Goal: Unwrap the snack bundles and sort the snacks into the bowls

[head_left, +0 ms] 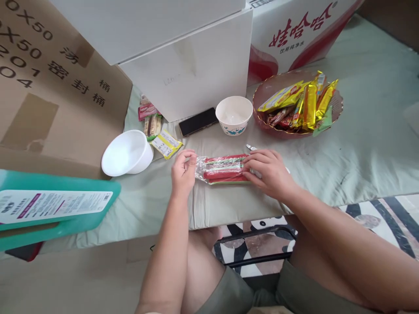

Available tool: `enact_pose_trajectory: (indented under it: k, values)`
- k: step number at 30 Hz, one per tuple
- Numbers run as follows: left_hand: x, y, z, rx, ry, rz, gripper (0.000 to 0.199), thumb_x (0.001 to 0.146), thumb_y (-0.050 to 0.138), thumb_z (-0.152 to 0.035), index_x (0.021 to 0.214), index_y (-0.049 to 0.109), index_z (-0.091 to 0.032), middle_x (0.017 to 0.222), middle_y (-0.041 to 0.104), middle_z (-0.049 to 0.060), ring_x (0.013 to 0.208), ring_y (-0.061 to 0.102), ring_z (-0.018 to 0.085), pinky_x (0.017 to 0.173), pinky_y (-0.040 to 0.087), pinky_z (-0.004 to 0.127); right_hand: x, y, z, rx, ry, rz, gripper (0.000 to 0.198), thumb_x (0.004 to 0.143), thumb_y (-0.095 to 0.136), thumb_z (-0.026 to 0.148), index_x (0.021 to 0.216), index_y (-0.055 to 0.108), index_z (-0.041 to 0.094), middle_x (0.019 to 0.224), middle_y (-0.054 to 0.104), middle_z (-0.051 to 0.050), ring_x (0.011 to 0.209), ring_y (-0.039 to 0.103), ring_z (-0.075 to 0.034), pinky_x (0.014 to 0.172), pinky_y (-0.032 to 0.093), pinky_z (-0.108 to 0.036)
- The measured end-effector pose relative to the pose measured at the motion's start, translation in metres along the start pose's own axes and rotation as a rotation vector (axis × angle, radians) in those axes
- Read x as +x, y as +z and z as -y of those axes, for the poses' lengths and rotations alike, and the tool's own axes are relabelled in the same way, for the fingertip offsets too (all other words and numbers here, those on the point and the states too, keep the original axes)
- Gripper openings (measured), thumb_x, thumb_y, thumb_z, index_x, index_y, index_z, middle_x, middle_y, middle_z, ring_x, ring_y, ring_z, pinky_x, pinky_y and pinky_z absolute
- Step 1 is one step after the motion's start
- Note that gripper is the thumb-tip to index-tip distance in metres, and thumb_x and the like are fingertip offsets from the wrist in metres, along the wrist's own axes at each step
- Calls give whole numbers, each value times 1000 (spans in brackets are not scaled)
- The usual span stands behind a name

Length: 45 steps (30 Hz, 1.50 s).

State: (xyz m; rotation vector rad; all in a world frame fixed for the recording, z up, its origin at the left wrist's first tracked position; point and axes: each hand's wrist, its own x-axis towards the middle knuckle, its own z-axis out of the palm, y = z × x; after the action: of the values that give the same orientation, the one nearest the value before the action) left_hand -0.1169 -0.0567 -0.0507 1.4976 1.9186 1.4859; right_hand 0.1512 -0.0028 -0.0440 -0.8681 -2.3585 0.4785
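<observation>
Flat on the cloth lies a long red pack with a green edge in clear crinkly plastic (225,168). My left hand (183,172) is closed at its left end, thumb and fingers pinching the loose plastic. Over the pack's right end, my right hand (268,173) has its fingers bent and pressing on it, hiding that end. Just behind the right fingers a small silvery tip (251,148) shows; its kind is unclear. Behind the pack are a black phone (198,122) and a white paper bowl (234,114) with a blue pattern.
A scalloped pinkish bowl (258,120) holds several wrapped snacks. To the left are a white plastic bowl (127,152), a yellow snack packet (166,144), a green jug (65,174) and a cardboard box (65,113). White boxes (203,65) stand at the back.
</observation>
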Motion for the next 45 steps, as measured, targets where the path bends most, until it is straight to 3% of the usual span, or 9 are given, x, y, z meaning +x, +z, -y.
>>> enact_pose_trajectory:
  k: [7,11,16,20,24,28,35,39,45]
  values:
    - [-12,-9,-13,116,125,214,24,83,70,-33,104,66,-22,100,74,5,101,68,23,98,51,40,-6,-11,17,-61,-81,-159,8,97,56,18,96,62,22,88,76,-5,90,69,-23,101,41,-44]
    - [-17,-9,-20,-53,71,24,14,77,68,-26,90,66,-21,80,69,2,83,67,19,82,53,34,-12,-16,28,-17,-211,-99,19,94,51,11,109,61,18,85,74,-6,79,67,-21,80,48,-34]
    - [-15,-19,-23,-427,-180,-8,11,71,64,-33,73,59,-23,40,33,-10,36,32,9,53,41,29,-17,-27,38,-80,-158,401,24,99,49,24,113,67,17,73,73,-5,63,67,-22,58,39,-33]
    - [-14,-27,-23,44,-409,5,24,77,63,-46,73,61,-22,45,35,-8,44,34,11,53,33,28,-12,-25,43,-263,-2,703,33,100,46,28,125,66,20,71,74,-6,56,67,-24,50,23,-32]
    - [-18,-35,-37,447,-512,249,41,83,58,-62,73,62,-22,63,57,-1,66,54,18,64,38,30,-4,-14,47,-328,147,578,46,100,45,32,143,56,19,82,77,-10,65,71,-28,50,31,-31]
    - [-31,-35,-50,458,-509,555,42,87,55,-55,61,53,-23,62,55,0,66,54,20,64,37,31,1,1,46,-131,69,353,38,97,49,26,129,63,13,111,75,-16,93,74,-30,70,55,-38]
    - [-34,-13,-36,-172,-498,332,24,74,62,-32,54,53,-21,87,63,5,106,62,26,92,46,36,3,25,45,-10,-180,217,46,90,58,19,136,59,16,149,57,-15,143,48,-34,115,42,-53]
    - [-25,1,-38,-635,-617,293,25,62,65,-25,46,46,-21,85,69,8,117,61,31,93,50,39,16,27,37,-159,-45,236,65,83,66,22,147,51,19,156,49,-17,145,43,-38,114,37,-59]
    - [-15,12,-56,-1098,-637,269,25,59,61,-26,46,41,-19,132,69,5,124,60,37,91,57,48,31,13,30,-77,87,207,71,78,67,20,147,48,21,144,59,-15,130,55,-39,104,43,-57]
